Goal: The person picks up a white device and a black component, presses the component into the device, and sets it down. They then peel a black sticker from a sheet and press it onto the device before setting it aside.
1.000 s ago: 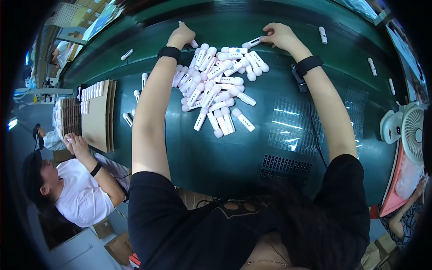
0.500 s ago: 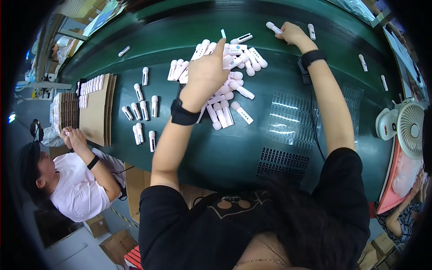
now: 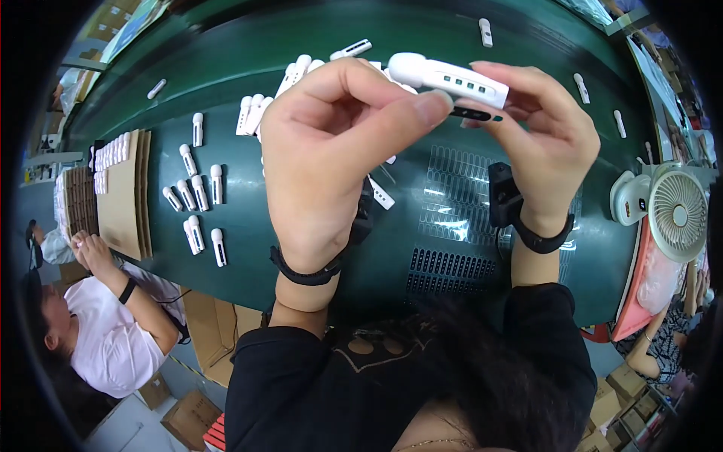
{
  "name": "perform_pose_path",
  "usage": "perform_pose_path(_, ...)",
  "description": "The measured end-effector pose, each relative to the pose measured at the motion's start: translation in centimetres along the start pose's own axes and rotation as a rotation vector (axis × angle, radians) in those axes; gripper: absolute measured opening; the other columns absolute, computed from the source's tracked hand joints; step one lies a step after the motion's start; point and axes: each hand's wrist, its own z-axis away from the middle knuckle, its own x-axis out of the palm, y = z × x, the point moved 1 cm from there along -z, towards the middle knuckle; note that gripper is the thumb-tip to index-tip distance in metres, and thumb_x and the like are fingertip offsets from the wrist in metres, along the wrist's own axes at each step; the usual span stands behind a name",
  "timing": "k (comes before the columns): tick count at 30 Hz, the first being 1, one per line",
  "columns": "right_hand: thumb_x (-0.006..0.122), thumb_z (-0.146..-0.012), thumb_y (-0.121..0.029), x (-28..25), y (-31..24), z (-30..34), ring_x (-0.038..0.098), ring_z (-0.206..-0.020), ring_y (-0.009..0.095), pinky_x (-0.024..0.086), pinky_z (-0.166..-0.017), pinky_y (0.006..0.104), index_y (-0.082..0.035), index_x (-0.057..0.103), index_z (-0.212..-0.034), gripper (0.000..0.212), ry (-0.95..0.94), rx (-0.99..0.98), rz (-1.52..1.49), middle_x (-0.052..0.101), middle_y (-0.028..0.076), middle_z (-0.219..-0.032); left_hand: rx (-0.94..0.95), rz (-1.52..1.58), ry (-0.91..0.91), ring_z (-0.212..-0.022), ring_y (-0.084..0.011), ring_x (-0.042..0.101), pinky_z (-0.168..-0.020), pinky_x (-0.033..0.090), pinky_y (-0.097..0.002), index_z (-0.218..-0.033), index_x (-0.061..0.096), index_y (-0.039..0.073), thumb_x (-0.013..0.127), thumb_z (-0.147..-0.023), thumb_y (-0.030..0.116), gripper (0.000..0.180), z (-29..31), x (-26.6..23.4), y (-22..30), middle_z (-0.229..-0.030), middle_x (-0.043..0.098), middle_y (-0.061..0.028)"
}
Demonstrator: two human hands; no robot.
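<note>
Raised above the table between my hands is a white microphone-shaped device [image 3: 459, 81] with a round head and a row of small square openings. My left hand [image 3: 324, 143] pinches it near the head. At its other end, my right hand [image 3: 546, 128] has the fingers behind the body and the thumb below. A narrow black strip [image 3: 474, 114] shows just under the device, between my two thumbs; which one bears it I cannot tell. More such white devices [image 3: 252, 113] lie in a pile, largely hidden behind my left hand.
Several white devices [image 3: 217, 184] lie spread on the green table [image 3: 248, 290] at left. Clear sheets [image 3: 459, 192] and a sheet of black strips [image 3: 452, 273] lie at right. A white fan [image 3: 678, 213] stands at the right edge, cardboard [image 3: 124, 203] at left. A person [image 3: 113, 324] sits left.
Both hands have come together and up toward me, bringing a white device from the table's far side. The black strip now shows beneath it. The view has shifted slightly.
</note>
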Motion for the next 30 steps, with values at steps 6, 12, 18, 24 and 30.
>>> perform_pose_path(6,0.06,-0.066,0.013,0.1,-1.3,0.5,0.06,-0.074,0.021,0.054,-0.061,0.0279,0.012,0.054,-0.094,0.028,-0.069,-0.068,0.088,0.057,0.017,-0.089,-0.062,0.168,0.002,-0.062,-0.0082,0.043,-0.06,0.033,-0.0198,-0.065,0.047,0.004,0.053,-0.074,-0.002,0.012,-0.4,0.1,-0.8,-0.067,0.049,-0.0022)
perform_pose_path(12,0.059,-0.066,0.014,0.3,-1.2,0.5,0.06,-0.071,0.021,0.053,-0.059,0.0272,0.013,0.053,-0.093,0.028,-0.066,-0.096,0.075,0.057,0.018,-0.086,-0.11,0.168,0.011,-0.063,-0.0077,0.045,-0.06,0.033,-0.0185,-0.065,0.048,0.004,0.052,-0.075,-0.002,0.012,-0.8,-0.3,-1.2,-0.068,0.051,-0.0026)
perform_pose_path(18,0.06,-0.065,0.014,0.3,-1.1,0.5,0.06,-0.069,0.021,0.053,-0.058,0.0267,0.013,0.053,-0.093,0.028,-0.056,-0.119,0.079,0.057,0.018,-0.085,-0.081,0.138,-0.009,-0.063,-0.0066,0.046,-0.059,0.034,-0.0176,-0.065,0.049,0.003,0.053,-0.075,-0.002,0.012,-0.9,-0.4,-1.3,-0.07,0.052,-0.0024)
perform_pose_path(24,0.06,-0.065,0.015,0.3,-1.4,0.5,0.06,-0.068,0.021,0.053,-0.057,0.0261,0.013,0.054,-0.091,0.028,-0.07,-0.129,0.08,0.057,0.018,-0.084,-0.073,0.096,0.012,-0.062,-0.0061,0.047,-0.058,0.034,-0.0172,-0.066,0.05,0.003,0.055,-0.074,-0.003,0.011,-0.8,-0.2,-1.4,-0.069,0.052,-0.0018)
perform_pose_path(30,0.06,-0.065,0.014,0.4,-1.5,0.7,0.06,-0.068,0.021,0.053,-0.058,0.0261,0.012,0.054,-0.091,0.027,-0.047,-0.119,0.083,0.057,0.018,-0.084,-0.029,0.007,0.016,-0.06,-0.0049,0.046,-0.055,0.034,-0.0158,-0.068,0.051,0.002,0.056,-0.075,-0.002,0.01,-0.7,-0.2,-2.0,-0.068,0.052,-0.0006)
